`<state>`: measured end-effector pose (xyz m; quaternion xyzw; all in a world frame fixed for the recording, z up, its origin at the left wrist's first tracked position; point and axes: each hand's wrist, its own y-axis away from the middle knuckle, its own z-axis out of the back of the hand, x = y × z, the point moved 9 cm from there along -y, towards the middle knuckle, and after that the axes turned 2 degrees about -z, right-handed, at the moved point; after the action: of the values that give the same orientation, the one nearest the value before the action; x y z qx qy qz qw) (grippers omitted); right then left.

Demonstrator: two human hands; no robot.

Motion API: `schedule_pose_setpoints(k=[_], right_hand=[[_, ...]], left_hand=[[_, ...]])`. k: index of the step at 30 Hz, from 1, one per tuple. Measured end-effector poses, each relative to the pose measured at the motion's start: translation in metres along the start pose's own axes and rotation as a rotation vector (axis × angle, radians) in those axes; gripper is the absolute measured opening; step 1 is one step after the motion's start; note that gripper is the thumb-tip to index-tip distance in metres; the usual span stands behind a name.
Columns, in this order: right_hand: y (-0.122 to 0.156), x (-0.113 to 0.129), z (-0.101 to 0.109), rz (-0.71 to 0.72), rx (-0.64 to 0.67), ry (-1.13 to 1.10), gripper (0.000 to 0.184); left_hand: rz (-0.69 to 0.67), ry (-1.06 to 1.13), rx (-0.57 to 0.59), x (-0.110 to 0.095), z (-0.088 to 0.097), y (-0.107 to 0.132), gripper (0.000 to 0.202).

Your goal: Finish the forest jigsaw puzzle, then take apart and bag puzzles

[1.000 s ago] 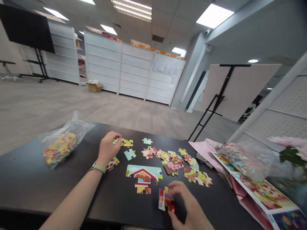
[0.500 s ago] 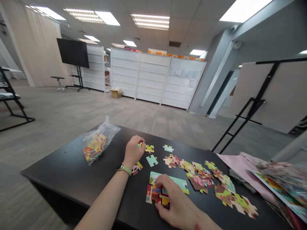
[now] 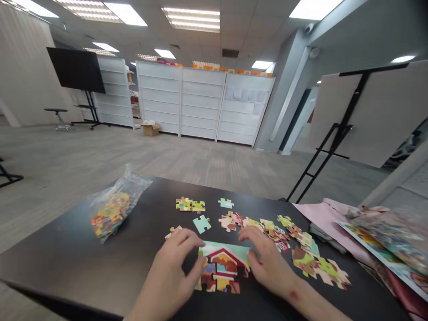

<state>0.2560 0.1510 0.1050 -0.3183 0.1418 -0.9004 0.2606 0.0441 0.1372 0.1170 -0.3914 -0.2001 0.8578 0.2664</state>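
Observation:
A partly joined jigsaw section (image 3: pixel 224 263), showing a red barn roof under a pale blue sky strip, lies on the black table near me. My left hand (image 3: pixel 179 267) has its curled index finger and thumb at the section's left edge. From the other side, my right hand (image 3: pixel 267 258) holds the section's right end, thumb and bent fingers at its upper corner. Part of a puzzle piece (image 3: pixel 173 232) shows behind my left hand. Beyond lie a loose pale blue piece (image 3: pixel 202 224), another blue piece (image 3: pixel 226 203) and a joined yellow-green strip (image 3: pixel 190 204).
A clear plastic bag (image 3: pixel 112 214) of puzzle pieces lies at the table's left. Several joined animal pieces (image 3: pixel 317 265) spread across the right, beside pink cloth (image 3: pixel 329 218) and packaged items (image 3: pixel 391 243). Past the table stand an easel board (image 3: pixel 364 116) and white shelves (image 3: pixel 200 102).
My left hand has come back from the yellow-green strip to the near jigsaw section. My right hand has shifted to that section's right end, uncovering the barn picture. The view has turned slightly right.

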Motion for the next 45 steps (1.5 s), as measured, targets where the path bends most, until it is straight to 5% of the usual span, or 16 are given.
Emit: schedule_pose_setpoints(k=[5, 10, 27, 31, 45], right_hand=[[0.014, -0.004, 0.003, 0.101, 0.174, 0.021, 0.031], [0.030, 0.021, -0.020, 0.153, 0.425, 0.028, 0.050], [0.033, 0.013, -0.021, 0.139, 0.379, -0.028, 0.028], [0.032, 0.014, -0.020, 0.143, 0.362, -0.023, 0.020], [0.031, 0.014, -0.019, 0.145, 0.364, -0.024, 0.025]], left_hand=[[0.102, -0.071, 0.225, 0.011, -0.038, 0.047, 0.054], [0.185, -0.055, 0.290, 0.016, -0.046, 0.050, 0.040], [-0.230, -0.131, 0.482, -0.014, -0.062, 0.050, 0.027], [-0.329, -0.180, 0.433, -0.018, -0.070, 0.057, 0.026], [-0.182, -0.059, 0.147, 0.010, -0.061, 0.070, 0.039]])
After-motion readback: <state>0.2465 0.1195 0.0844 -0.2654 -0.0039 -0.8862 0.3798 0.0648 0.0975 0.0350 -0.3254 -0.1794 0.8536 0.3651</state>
